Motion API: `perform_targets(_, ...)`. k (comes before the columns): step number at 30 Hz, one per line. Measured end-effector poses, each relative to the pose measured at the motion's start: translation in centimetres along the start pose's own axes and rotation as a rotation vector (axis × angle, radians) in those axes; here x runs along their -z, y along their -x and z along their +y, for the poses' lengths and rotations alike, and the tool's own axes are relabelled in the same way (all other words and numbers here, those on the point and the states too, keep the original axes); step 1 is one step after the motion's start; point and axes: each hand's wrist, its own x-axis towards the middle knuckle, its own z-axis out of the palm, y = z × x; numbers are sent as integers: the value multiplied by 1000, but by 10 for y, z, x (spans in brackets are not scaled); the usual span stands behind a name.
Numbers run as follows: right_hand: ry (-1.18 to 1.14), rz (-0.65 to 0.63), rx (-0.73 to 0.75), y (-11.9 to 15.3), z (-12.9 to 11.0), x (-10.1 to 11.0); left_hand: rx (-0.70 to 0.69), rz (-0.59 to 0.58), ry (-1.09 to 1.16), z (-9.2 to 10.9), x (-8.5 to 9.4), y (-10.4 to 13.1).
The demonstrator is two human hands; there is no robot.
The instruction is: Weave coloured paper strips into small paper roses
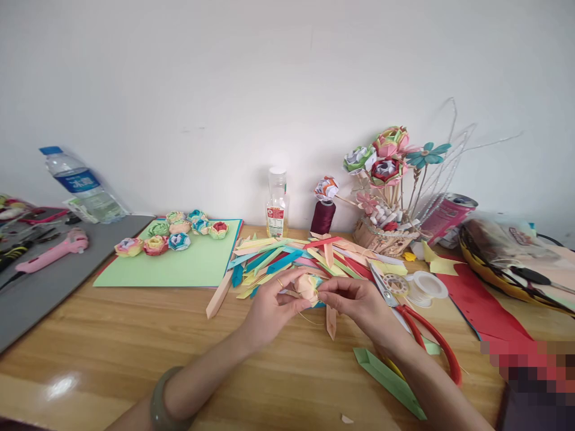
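Observation:
Between my two hands is a small peach paper flower (306,288) with a bit of blue-green showing at its edge. My left hand (277,304) grips it from the left, thumb below and fingers behind. The fingertips of my right hand (353,297) pinch its right side, and a thin thread trails beneath it. Just behind lies a heap of folded paper strips (269,260) in several colours. Red-handled scissors (431,335) rest beside my right forearm, partly hidden by it. A folded green strip (389,383) lies nearer to me.
Finished paper flowers (156,245) sit on green paper (171,272) at left. A pink glue gun (56,251) and water bottle (83,182) stand farther left. Behind the heap are a glass bottle (277,206), thread spool (323,216) and flower basket (381,239). White spools (429,285) lie right.

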Motion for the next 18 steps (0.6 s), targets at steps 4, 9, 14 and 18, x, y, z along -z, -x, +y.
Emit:
perform_targets(4, 119, 26, 81, 0, -1, 0, 8, 5, -6, -1, 0, 0)
perform_targets(9, 273, 81, 213, 1, 0, -3, 0, -4, -19, -1, -1, 0)
perform_targets(14, 431, 133, 386, 1, 4, -6, -100, -19, -76, -3, -1, 0)
perform_targets(18, 423, 93, 380, 1, 6, -6, -183, -41, -133, -6, 1, 0)
